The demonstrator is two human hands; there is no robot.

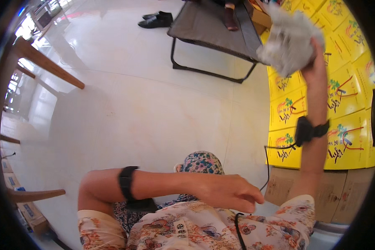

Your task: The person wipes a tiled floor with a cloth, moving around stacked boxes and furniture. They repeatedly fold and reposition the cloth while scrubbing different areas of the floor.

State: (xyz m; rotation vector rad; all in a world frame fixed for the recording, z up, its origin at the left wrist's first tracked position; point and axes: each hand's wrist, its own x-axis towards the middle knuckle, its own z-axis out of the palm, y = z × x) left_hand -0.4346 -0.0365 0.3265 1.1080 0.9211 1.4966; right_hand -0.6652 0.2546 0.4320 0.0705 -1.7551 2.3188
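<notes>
My right hand [314,59] reaches out at the upper right, its fingers closed on a crumpled grey-white cloth [289,43], blurred by motion. Yellow gift boxes [347,103] with red cord handles lie beneath that arm. My left hand [234,195] is bent across my chest over the flowered shirt [203,228], its fingers curled; whether they are fully closed is unclear, and nothing shows in them. Each forearm wears a black strap with a small black device, and a thin black cable hangs near the right one.
A folding cot [212,34] with a dark frame stands ahead, with another person's foot in a brown sock [230,18] on it. Black shoes [156,20] lie on the tiled floor beside it. Wooden furniture legs [50,65] are at left. Cardboard boxes [328,193] support the yellow ones.
</notes>
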